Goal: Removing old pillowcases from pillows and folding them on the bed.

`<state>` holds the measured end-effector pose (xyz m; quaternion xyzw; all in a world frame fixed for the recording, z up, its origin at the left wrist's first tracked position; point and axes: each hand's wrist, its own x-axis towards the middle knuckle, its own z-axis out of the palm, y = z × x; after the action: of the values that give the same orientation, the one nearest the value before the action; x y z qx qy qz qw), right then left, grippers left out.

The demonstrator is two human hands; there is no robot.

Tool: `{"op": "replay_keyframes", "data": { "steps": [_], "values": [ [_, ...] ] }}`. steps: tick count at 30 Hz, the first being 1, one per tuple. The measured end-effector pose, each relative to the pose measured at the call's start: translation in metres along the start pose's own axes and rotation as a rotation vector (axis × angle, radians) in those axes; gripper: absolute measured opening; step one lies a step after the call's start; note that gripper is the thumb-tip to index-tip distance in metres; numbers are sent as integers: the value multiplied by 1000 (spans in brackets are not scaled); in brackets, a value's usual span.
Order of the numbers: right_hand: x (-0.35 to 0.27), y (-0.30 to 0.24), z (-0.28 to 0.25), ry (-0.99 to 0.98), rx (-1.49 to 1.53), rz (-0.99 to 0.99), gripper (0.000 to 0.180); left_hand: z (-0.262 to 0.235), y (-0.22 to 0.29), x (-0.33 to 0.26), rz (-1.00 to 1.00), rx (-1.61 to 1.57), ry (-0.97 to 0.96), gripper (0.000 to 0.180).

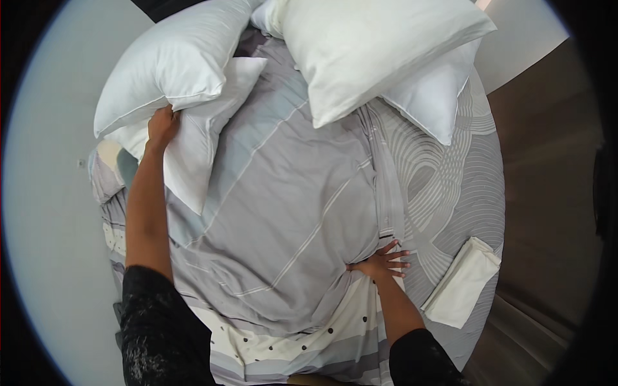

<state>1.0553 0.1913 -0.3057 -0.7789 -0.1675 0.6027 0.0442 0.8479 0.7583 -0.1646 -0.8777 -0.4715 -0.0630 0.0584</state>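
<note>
My left hand (163, 127) is closed on the lower edge of a plump white pillow (174, 55) at the far left; its fingertips are partly hidden by the fabric. Under that pillow lies a second white pillow (193, 151), one corner pointing toward me. My right hand (381, 262) rests with fingers spread on the right edge of a grey duvet (290, 212), which has pale stripes and a cream dotted band at its near end. My arm supports there, holding nothing I can see.
Two more white pillows, an upper one (380, 45) and a lower one (434, 93), lie at the far right. A folded cream cloth (462, 283) sits on the patterned grey mattress (476, 186). Beyond the bed are a pale wall (58, 212) at left and a brown curtain (547, 167) at right.
</note>
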Motion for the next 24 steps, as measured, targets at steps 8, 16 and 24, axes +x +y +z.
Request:
{"op": "replay_keyframes", "data": {
  "steps": [8, 16, 24],
  "values": [
    [-19, -27, 2, 299, 3, 558, 164, -251, -63, -252, 508, 76, -378, 37],
    [-16, -31, -8, 190, -24, 643, 162, -328, 19, -263, 37, -256, -1303, 30],
    [-17, -30, -16, 152, -76, 611, 148, -65, 334, -76, -741, -1912, -1162, 125]
  ]
}}
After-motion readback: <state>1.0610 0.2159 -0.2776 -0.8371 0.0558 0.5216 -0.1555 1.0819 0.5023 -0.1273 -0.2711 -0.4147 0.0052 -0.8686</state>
